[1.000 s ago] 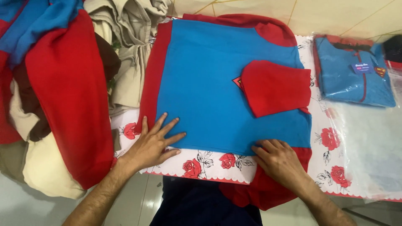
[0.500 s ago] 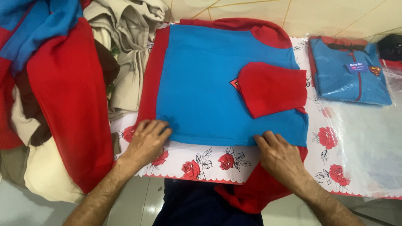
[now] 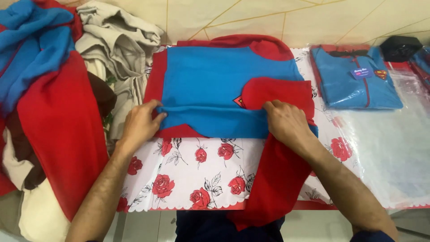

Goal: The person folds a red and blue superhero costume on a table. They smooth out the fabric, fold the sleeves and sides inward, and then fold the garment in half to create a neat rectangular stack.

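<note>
A pile of clothes [image 3: 49,112] lies at the left. The left hand [image 3: 141,123] and right hand [image 3: 286,121] have their fingers clamped on the bottom edge of the blue and red top [image 3: 215,80], folded up, on the rose-print tabletop [image 3: 192,175]. A bagged top [image 3: 358,83] lies right.

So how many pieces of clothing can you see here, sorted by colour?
Blue and red: 3, namely the top being folded under the left hand and right hand, the bagged top, and the heaped garment.
Beige: 1, the crumpled garment.
Black: 1, a bundle, kind unclear.
Total: 5
</note>
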